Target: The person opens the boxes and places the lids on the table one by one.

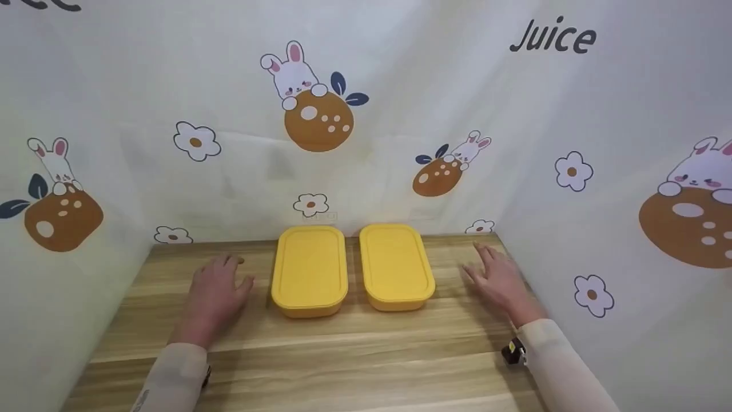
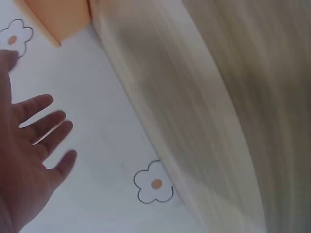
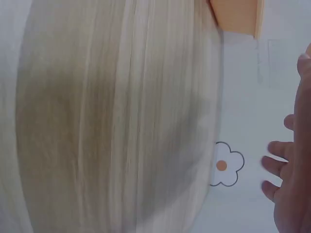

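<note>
Two yellow lidded food containers stand side by side on the wooden table, a narrow gap between them: a left container (image 1: 310, 268) and a right container (image 1: 396, 264). Both lids are on, so what is inside is hidden. To the left of the left container is my left hand (image 1: 216, 292), its fingers loosely spread and holding nothing. My right hand (image 1: 498, 281) is to the right of the right container, fingers apart, touching neither container. In the left wrist view the left hand (image 2: 31, 145) shows relaxed fingers. Part of the right hand (image 3: 294, 160) shows in the right wrist view.
A pale cloth printed with rabbits, oranges and flowers (image 1: 194, 141) hangs behind the table and along both sides. The wood-grain table top (image 1: 354, 360) reaches toward me. A small dark device (image 1: 513, 351) is strapped at my right wrist.
</note>
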Available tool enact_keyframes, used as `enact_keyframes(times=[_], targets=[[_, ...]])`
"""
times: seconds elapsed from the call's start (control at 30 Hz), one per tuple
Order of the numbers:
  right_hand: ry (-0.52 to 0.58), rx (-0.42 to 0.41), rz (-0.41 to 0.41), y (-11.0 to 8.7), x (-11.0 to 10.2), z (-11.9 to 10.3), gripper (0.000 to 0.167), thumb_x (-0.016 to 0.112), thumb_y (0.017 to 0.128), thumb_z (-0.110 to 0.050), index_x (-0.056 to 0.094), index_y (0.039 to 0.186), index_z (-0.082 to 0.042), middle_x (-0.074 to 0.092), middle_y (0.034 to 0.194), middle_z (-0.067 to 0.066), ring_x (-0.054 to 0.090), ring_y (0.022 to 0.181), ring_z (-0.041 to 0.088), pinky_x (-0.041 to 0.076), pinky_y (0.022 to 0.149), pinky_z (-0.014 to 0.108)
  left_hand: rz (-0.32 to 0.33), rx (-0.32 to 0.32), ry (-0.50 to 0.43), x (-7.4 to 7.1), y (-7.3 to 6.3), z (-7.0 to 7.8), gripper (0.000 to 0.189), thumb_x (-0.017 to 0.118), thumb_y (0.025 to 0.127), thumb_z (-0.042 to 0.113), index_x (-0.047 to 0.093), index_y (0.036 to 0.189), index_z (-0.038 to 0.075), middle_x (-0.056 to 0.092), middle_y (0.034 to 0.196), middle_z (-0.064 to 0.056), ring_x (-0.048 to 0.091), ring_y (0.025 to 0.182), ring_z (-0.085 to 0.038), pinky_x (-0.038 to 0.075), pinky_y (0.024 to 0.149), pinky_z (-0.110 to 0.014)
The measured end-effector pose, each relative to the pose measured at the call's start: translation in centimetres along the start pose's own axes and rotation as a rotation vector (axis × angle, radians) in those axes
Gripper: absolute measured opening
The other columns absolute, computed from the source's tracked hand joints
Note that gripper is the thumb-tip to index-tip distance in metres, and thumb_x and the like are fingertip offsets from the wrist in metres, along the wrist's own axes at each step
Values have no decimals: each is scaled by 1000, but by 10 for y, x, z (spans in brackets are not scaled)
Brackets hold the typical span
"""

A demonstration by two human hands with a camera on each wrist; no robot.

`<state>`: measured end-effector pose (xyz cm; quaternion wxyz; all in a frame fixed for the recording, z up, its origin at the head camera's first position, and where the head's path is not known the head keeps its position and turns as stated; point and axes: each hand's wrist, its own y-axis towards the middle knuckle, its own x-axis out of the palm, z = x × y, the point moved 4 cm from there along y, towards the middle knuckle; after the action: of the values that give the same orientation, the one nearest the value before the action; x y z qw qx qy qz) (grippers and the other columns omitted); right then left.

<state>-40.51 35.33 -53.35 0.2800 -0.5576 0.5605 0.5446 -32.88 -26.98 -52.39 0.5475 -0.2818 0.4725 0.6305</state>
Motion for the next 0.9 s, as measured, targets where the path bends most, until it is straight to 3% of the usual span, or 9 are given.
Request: enact_keyframes(times=[0.13, 0.3, 0.5, 0.7, 0.9], targets=[[180, 63, 34, 1, 2, -7, 66, 67, 110, -41, 52, 158, 2, 60, 146, 30, 62, 131, 52, 49, 110, 68, 37, -26, -152, -4, 1, 22, 31, 63, 110, 26, 70, 126, 1, 69, 125, -19, 66, 117, -42, 53, 101, -65], [364, 114, 22, 6, 6, -21, 59, 65, 113, -39, 55, 154, 3, 62, 136, 30, 66, 121, 49, 53, 104, 64, 22, -80, -265, -5, 5, 55, 22, 65, 108, 21, 72, 122, 5, 72, 114, -12, 68, 107, -32, 59, 94, -55], [499, 194, 24, 7, 8, -34, 49, 64, 114, -31, 60, 148, 4, 67, 129, 26, 66, 117, 42, 54, 103, 59, -62, -72, -386, 13, 14, 100, 19, 68, 107, 20, 74, 120, 7, 73, 112, -9, 69, 100, -26, 62, 88, -46], [561, 228, -20, 11, 16, -47, 50, 62, 115, -35, 60, 148, 3, 67, 129, 22, 65, 119, 36, 53, 104, 54, -92, -34, -435, 33, 18, 140, 18, 71, 105, 19, 77, 116, 7, 75, 108, -5, 71, 92, -21, 63, 87, -45], [669, 286, -46, 17, 27, -55, 47, 61, 115, -31, 61, 148, 3, 68, 124, 22, 69, 116, 44, 56, 100, 51, -134, -6, -462, 51, 23, 175, 24, 69, 105, 21, 77, 123, 7, 77, 111, -5, 74, 93, -20, 64, 90, -45]])
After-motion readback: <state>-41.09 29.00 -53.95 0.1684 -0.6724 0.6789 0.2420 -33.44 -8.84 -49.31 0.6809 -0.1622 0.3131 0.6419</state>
